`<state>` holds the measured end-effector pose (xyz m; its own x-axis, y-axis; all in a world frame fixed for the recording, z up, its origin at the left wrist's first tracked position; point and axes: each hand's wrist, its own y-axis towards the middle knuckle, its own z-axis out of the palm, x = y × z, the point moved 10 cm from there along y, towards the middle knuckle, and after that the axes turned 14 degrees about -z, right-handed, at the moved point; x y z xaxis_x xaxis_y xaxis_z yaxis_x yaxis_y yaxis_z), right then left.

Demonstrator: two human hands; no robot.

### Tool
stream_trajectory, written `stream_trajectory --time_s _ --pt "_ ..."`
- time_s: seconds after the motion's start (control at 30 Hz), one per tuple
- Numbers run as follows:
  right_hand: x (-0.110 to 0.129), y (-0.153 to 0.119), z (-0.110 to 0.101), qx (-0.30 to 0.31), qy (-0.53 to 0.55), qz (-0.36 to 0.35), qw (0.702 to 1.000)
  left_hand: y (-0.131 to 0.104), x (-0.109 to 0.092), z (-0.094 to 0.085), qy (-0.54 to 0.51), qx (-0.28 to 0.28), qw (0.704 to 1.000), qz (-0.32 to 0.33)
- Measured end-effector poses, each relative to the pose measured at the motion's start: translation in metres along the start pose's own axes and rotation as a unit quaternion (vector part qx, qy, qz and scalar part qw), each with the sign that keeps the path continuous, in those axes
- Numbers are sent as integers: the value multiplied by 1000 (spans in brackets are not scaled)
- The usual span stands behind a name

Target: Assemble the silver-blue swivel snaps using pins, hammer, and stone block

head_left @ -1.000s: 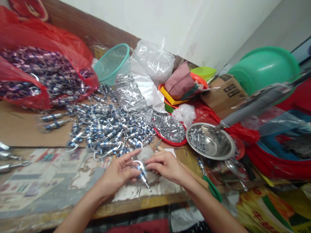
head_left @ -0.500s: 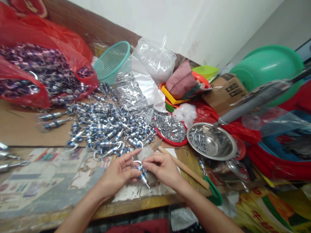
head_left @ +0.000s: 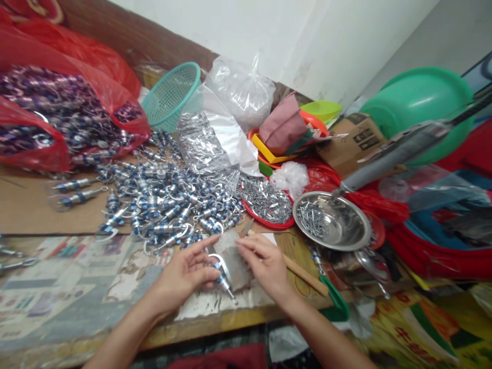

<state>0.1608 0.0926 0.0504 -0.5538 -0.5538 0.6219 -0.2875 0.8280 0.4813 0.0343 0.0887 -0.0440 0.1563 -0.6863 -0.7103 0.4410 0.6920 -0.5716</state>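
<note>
Just left of the grey block [head_left: 239, 271], near the front edge of the tabletop [head_left: 88, 318], the left hand [head_left: 186, 271] has its grip clamped on a blue-banded metal fitting [head_left: 223, 279]. That fitting lies tilted at the block's left side, its curved hook end pointing away and its ringed tip toward the front edge. At the block's right side, the right hand [head_left: 267, 261] has thumb and fingertips close together; I cannot tell whether something tiny is pinched between them, as the view is rather blurred.

Right of the block, a wooden handle [head_left: 305, 275] lies slanted, and just beyond the block is a small pointed blade [head_left: 246, 227]. Farther right of the block stands a steel bowl [head_left: 348, 225] with slim metal pins [head_left: 312, 218] in it. Beyond the block, a red tray [head_left: 273, 224] bears small silvery pieces [head_left: 267, 200]. Beyond and left of the block spreads a large pile of similar fittings [head_left: 169, 200], then an open red bag [head_left: 57, 156] of purple and blue ones. Farthest behind the block are an aqua mesh basket [head_left: 172, 95] and a knotted clear bag [head_left: 242, 92].
</note>
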Motion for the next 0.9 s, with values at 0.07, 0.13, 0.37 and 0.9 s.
stream_trajectory --time_s 0.07,0.13,0.37,0.9 --pt "-21 -9 -26 -23 -113 20 993 -1 -1 -1 4 -8 1000 -5" --pt "-45 -21 -33 46 -237 46 969 -2 -1 0 8 -10 1000 -7" --pt "-49 -42 -42 122 -241 63 961 -4 -4 0 9 -7 1000 7" --pt "45 -57 -22 139 -234 -94 958 -8 -15 3 6 -11 999 44"
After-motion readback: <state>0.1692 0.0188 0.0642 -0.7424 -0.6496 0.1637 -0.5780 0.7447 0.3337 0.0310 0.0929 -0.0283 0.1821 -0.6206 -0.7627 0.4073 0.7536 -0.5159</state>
